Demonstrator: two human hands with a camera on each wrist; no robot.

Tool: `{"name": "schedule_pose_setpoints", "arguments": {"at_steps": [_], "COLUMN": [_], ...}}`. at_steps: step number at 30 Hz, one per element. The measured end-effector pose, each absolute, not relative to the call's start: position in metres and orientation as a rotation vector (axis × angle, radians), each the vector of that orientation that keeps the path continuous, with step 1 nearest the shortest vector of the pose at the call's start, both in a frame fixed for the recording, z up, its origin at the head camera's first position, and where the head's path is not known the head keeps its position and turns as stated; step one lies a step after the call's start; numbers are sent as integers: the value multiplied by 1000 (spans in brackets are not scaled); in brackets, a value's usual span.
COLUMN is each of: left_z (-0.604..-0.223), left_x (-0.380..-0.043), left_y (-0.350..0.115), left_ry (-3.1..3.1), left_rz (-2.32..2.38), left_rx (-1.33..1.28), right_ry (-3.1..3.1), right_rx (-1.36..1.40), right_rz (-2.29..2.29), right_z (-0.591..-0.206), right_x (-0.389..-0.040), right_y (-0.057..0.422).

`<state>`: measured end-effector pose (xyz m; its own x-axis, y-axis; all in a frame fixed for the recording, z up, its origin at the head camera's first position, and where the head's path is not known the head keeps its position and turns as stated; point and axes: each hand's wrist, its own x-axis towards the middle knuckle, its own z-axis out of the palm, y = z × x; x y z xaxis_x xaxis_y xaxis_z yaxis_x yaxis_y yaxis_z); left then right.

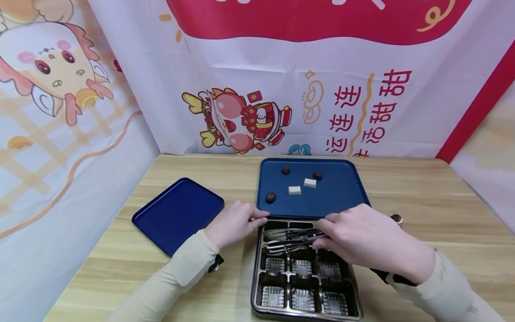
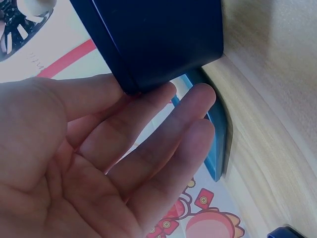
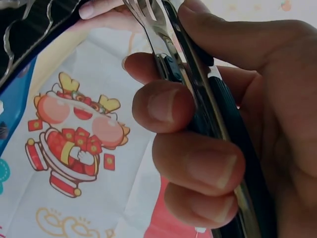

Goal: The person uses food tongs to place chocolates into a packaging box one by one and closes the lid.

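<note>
A dark blue tin box with a brown divided plastic insert stands in front of me. My left hand pinches its far left corner between thumb and index finger, the other fingers loosely extended in the left wrist view. My right hand grips a pair of metal tongs with dark handles and fork-like ends. The tongs lie across the far compartments, pointing left. Several near compartments hold nothing; the tongs and right hand partly hide the far ones. Behind the box, a blue tray carries dark chocolates and white pieces.
A dark blue tray lies angled at the left on the wooden table. A small round metallic object is beyond my right wrist. Printed cloth hangs at the back and sides.
</note>
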<state>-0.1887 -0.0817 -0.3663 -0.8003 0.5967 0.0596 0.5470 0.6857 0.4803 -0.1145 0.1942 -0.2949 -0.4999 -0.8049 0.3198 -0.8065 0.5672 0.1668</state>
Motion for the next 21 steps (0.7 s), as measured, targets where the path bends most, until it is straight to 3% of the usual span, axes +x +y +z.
{"name": "schedule_pose_setpoints", "arguments": {"at_steps": [21], "left_z": [-365], "left_x": [-188], "left_y": [-82], "left_ry": [2786], "left_rz": [750], "left_rx": [935], "right_ry": [-2464], "right_rx": [1353], "right_rz": [-78], "right_z": [-308], "right_x": [-115], "right_y": [184]}}
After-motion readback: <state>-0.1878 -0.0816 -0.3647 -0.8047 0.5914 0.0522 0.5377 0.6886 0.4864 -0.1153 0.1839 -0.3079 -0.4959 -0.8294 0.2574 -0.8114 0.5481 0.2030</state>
